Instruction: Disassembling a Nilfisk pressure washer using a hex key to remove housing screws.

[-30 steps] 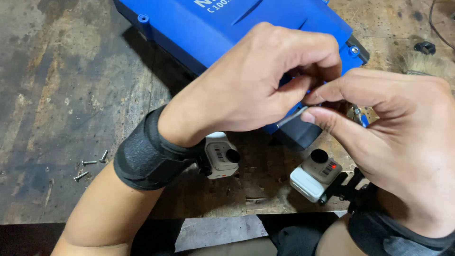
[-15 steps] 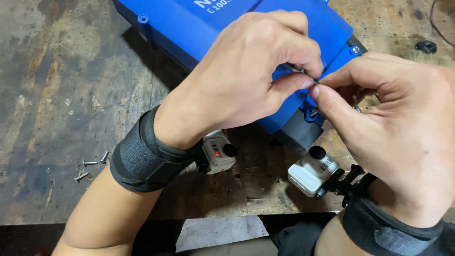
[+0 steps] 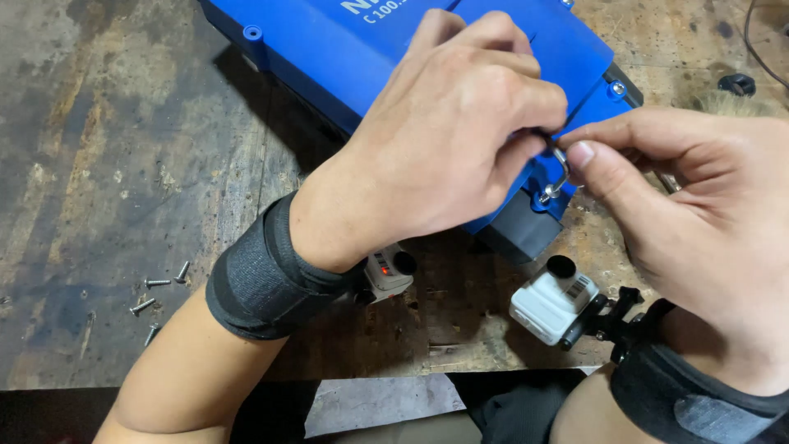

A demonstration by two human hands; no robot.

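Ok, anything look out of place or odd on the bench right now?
Four loose screws lie scattered on the worn wooden bench, left of the left hand, apart from the blue housing. Both the left and the right hand pinch a small bent metal tool at the housing's corner.

Workshop setting, worn and stained wooden workbench (image 3: 123,164) with scorched dark patches, loose metal screws (image 3: 160,294) scattered on its surface, blue machine housing (image 3: 345,49) with bolted corners lying on it, dark cable (image 3: 760,49) at the edge
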